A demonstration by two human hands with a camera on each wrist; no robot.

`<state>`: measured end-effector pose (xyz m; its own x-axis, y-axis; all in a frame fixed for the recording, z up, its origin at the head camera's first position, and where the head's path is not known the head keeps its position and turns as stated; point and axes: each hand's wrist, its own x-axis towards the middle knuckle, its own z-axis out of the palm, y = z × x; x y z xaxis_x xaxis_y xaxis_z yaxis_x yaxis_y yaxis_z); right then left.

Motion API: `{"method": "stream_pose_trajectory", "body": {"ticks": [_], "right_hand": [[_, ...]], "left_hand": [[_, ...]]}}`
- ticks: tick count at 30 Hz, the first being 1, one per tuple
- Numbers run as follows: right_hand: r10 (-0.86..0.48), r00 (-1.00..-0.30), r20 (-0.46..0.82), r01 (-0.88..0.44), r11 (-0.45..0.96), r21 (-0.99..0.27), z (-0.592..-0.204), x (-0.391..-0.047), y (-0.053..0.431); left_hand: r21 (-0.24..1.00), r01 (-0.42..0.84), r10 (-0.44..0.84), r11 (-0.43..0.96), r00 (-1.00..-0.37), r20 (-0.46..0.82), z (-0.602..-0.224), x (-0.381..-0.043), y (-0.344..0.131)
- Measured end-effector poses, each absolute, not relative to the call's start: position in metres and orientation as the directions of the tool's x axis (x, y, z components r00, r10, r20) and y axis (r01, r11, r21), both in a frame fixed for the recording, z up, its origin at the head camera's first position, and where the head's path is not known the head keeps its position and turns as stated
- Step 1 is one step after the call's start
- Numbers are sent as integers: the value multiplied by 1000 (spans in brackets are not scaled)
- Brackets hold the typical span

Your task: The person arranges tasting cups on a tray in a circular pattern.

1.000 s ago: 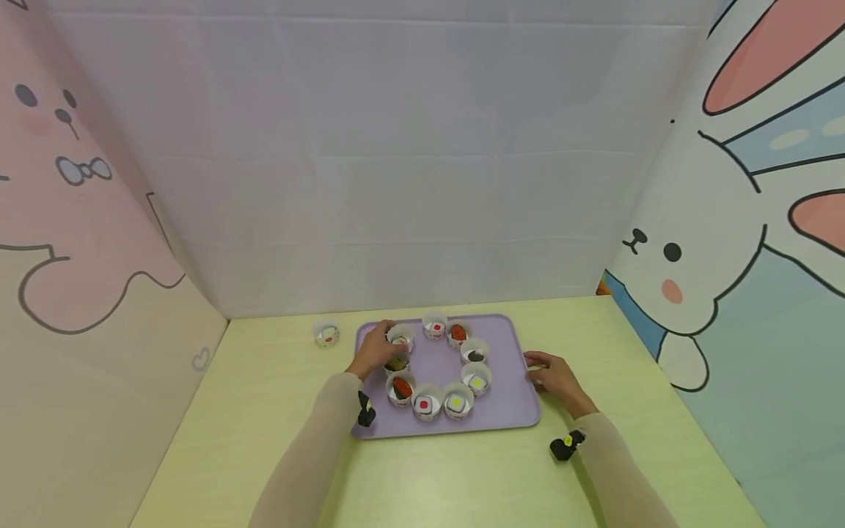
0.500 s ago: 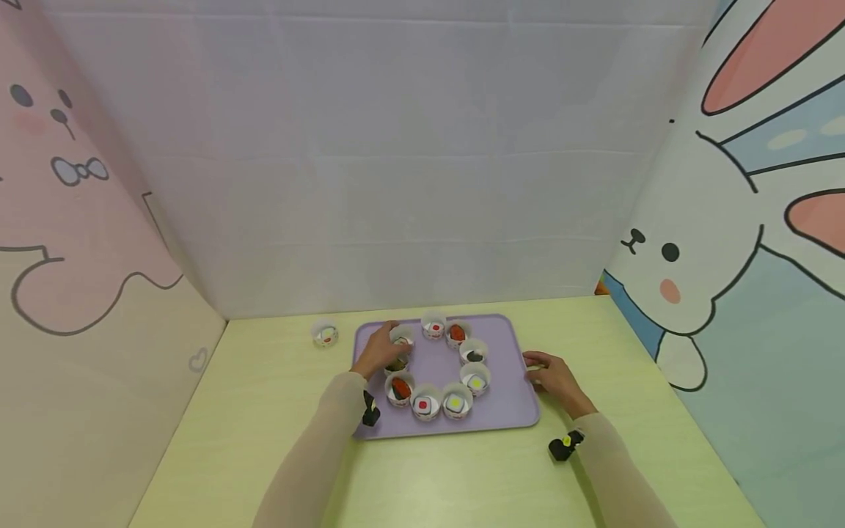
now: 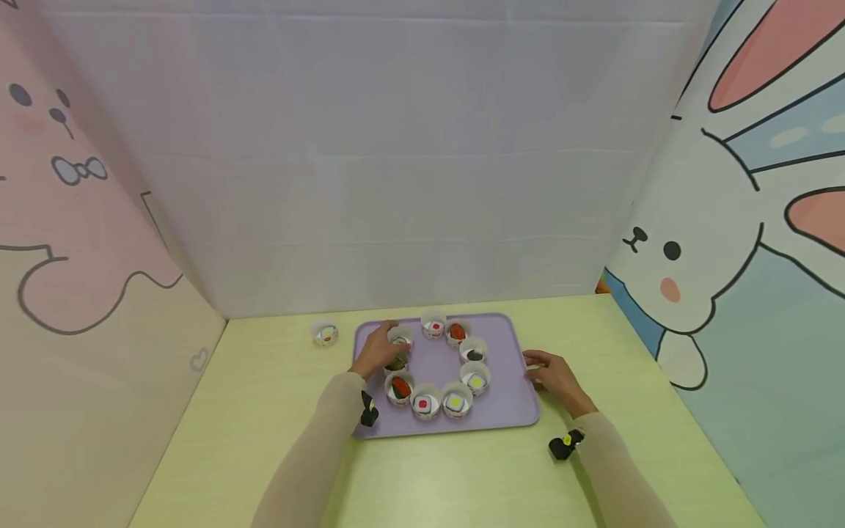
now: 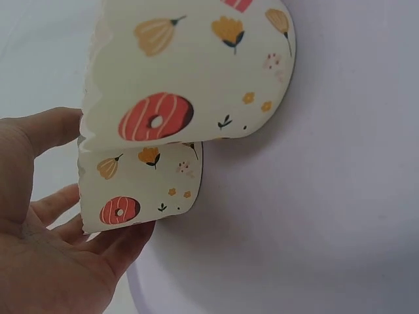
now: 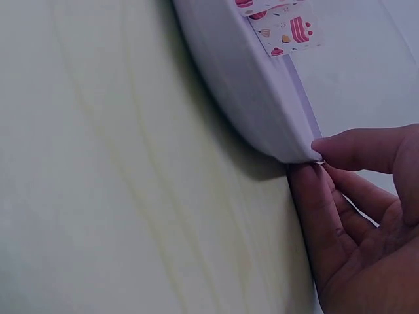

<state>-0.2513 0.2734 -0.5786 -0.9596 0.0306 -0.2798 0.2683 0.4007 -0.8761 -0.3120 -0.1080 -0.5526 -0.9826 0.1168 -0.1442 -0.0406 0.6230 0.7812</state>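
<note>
A ring of paper baking cups stands on a lilac tray [image 3: 439, 363], each with a small sushi-like piece inside. My left hand [image 3: 375, 352] grips the cup [image 3: 400, 334] at the ring's upper left; its thumb and fingers lie around the wall. In the left wrist view that donut-printed cup [image 4: 141, 186] stands on the tray behind a nearer cup [image 4: 203, 72]. At the tray's right edge, my right hand [image 3: 554, 378] pinches the rim, thumb on top and fingers below, as the right wrist view shows at the tray corner [image 5: 255, 91].
Another filled paper cup [image 3: 324, 334] stands on the pale yellow table [image 3: 264, 411], left of the tray. A white curtain [image 3: 409, 169] hangs behind the table. Printed cartoon panels flank both sides, with a rabbit [image 3: 700, 293] on the right.
My left hand has shifted very slightly at the held cup, which stays at the ring's upper left. The right hand keeps its place on the tray rim.
</note>
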Motion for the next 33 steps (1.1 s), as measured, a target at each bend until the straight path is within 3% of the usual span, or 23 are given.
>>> {"method": "stream_pose_trajectory", "body": {"ticks": [20,33], "right_hand": [[0,-959,-283,262,376,-889,-575,-249,273],[-6,-961,-276,254,371,-893,-573,-249,273]], "left_hand": [[766,-22,139,642,-980,-145,-556,-310,-119],[769,-70,81,636,-984,-156,-551,-301,-120]]}}
